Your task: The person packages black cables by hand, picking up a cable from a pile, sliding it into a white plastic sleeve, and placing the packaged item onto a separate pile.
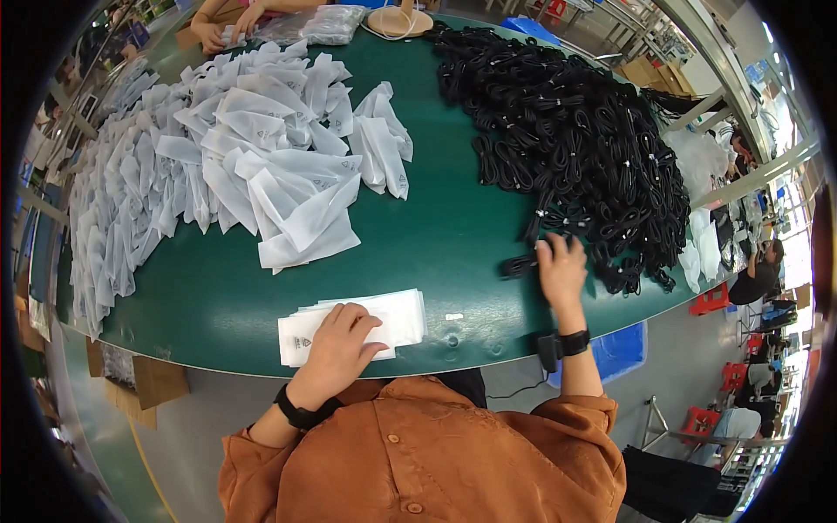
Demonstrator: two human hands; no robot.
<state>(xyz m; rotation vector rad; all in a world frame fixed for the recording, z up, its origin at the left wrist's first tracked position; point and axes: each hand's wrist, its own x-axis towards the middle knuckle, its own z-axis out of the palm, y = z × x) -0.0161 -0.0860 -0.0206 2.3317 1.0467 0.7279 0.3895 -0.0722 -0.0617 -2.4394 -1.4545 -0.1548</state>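
Observation:
My left hand lies on a stack of flat white translucent bags near the table's front edge. Its fingers are slightly bent, the thumb is apart, and nothing is gripped. At the near edge of a large pile of bundled black cables, my right hand reaches forward with fingers apart, slightly blurred. A single coiled black cable lies just left of that hand. Whether the fingertips touch a cable is hard to see. Filled white bags form a big heap at the left.
The green table curves around me. A small white piece lies right of the bag stack. Across the table are another person's hands beside clear plastic bags. A blue bin stands below the right edge, a cardboard box below left.

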